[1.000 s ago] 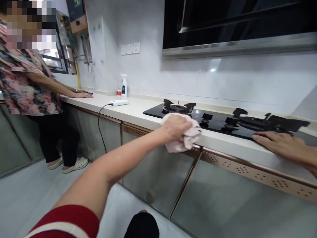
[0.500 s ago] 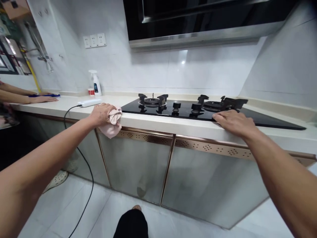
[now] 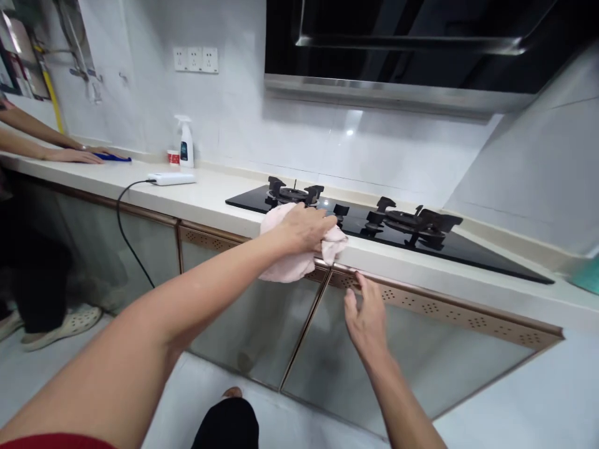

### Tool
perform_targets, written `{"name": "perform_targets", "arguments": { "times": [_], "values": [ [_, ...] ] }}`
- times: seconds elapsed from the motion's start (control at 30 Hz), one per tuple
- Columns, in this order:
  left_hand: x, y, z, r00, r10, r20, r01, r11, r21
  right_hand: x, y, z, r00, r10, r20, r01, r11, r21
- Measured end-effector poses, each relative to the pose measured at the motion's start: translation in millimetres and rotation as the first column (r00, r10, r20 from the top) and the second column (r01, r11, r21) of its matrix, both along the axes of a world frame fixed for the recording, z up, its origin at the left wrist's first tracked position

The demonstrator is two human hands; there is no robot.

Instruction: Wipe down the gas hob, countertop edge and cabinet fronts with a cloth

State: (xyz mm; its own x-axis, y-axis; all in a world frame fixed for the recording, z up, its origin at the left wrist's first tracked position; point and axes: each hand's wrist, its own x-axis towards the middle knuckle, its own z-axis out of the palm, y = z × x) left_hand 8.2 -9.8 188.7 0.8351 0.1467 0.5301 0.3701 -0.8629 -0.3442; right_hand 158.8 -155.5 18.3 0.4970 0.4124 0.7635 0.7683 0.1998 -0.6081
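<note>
A pale pink cloth is bunched under my left hand, which grips it at the counter's front edge, just before the left burner. Part of the cloth hangs over the edge. My right hand is lower, in front of the perforated copper-coloured trim of the cabinet door. Its fingers are apart and hold nothing, with the fingertips close to the trim's top; whether they touch it I cannot tell. Behind both hands lies the black glass gas hob with its knobs.
On the white counter lie a white device with a black cable, a spray bottle and a red-and-white tub. At far left another person's hands rest near a blue cloth. A range hood hangs above.
My left hand has slid right along the counter edge with the cloth. My right hand has left the hob's front edge and come down and left to the cabinet trim. The view has shifted.
</note>
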Motion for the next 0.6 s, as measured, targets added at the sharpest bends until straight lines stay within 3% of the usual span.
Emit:
{"name": "perform_targets", "arguments": {
  "times": [0.03,0.07,0.13,0.17,0.23,0.3,0.43,0.6],
  "values": [
    [8.4,-2.8,0.3,1.0,-0.016,0.001,0.016,1.0,-0.006,0.1,3.9,3.5,0.971,0.099,-0.215,-0.091,0.995,0.049],
    [13.3,-4.2,0.4,1.0,-0.022,0.007,0.022,1.0,-0.017,0.8,6.3,8.4,0.884,0.218,-0.413,-0.177,0.975,0.135],
    [15.7,-4.3,0.2,1.0,-0.016,0.026,0.017,0.999,-0.042,3.7,7.5,20.5,0.614,0.45,-0.649,-0.279,0.892,0.355],
    [14.6,-4.1,0.0,0.999,-0.009,0.034,0.011,0.998,-0.054,5.6,6.7,26.8,0.488,0.537,-0.689,-0.297,0.844,0.447],
    [11.6,-4.6,-0.2,0.999,0.006,0.038,-0.003,0.998,-0.067,8.9,3.6,38.1,0.309,0.626,-0.716,-0.301,0.779,0.551],
    [9.8,-6.1,-0.3,0.999,0.006,0.037,-0.004,0.998,-0.061,9.0,-1.3,45.9,0.207,0.626,-0.752,-0.289,0.773,0.565],
    [11.2,-6.0,-1.8,0.999,-0.002,0.053,0.005,0.999,-0.043,0.4,-21.4,47.3,0.172,0.544,-0.821,-0.25,0.83,0.498],
    [13.2,-3.0,-5.2,0.996,-0.048,0.077,0.051,0.998,-0.034,5.4,-70.6,27.8,0.297,0.468,-0.832,-0.311,0.872,0.379]
  ]
}}
